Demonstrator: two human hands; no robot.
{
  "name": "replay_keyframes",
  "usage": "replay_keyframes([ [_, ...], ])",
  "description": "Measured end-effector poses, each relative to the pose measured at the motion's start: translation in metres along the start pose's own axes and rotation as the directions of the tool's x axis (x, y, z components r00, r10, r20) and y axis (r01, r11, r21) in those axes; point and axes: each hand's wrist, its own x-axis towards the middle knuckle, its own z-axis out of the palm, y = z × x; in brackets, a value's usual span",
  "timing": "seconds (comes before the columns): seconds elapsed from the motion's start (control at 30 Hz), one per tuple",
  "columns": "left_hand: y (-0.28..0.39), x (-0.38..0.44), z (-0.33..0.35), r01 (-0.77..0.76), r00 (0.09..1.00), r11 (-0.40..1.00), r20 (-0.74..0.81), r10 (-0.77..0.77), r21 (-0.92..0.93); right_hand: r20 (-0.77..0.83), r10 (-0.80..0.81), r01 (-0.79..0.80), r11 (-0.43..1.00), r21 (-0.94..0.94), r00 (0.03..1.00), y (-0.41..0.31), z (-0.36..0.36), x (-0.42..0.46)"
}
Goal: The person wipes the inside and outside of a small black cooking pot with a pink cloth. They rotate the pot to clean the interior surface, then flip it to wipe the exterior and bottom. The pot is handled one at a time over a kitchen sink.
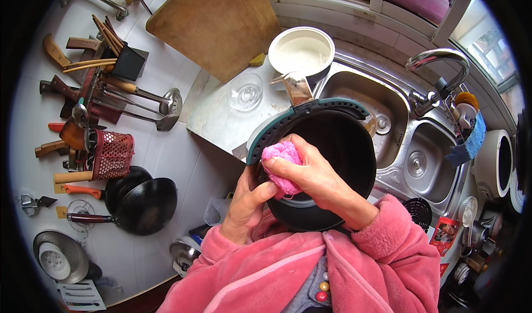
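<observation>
A large black air fryer basket with a teal-edged front and a shiny handle is held up before me, its opening tilted towards me. My right hand grips a bunched pink cloth against the near left rim. Beside it, my left hand holds the basket's left edge, with its thumb at the lower side of the cloth; its fingers are partly hidden behind the rim.
A double steel sink with a curved faucet lies to the right. Beyond the basket are a white pot, a glass lid and a wooden cutting board. Utensils and black woks hang on the left wall.
</observation>
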Motion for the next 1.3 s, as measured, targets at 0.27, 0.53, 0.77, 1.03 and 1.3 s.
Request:
replay_keyframes([
  [0.27,0.0,-0.001,-0.01,0.014,0.998,1.0,0.061,-0.013,-0.023,0.109,-0.072,0.085,0.989,-0.122,0.991,-0.002,-0.001,-0.009],
  [0.53,-0.005,0.001,-0.008,0.041,0.998,0.994,0.047,-0.037,-0.105,0.178,-0.022,0.068,0.965,-0.252,0.984,0.012,-0.003,-0.02],
  [0.77,-0.006,0.004,-0.003,0.088,0.995,0.976,0.065,-0.076,-0.2,0.181,0.133,-0.058,0.926,-0.373,0.974,-0.003,-0.001,-0.03],
  [1.03,0.003,0.007,0.009,0.165,0.986,0.963,0.062,-0.155,-0.212,0.184,0.089,-0.018,0.934,-0.358,0.979,0.0,0.0,-0.033],
  [1.3,0.006,0.014,0.008,0.211,0.977,0.966,0.071,-0.202,-0.152,0.182,0.009,0.066,0.913,-0.402,0.983,0.012,-0.003,-0.033],
])
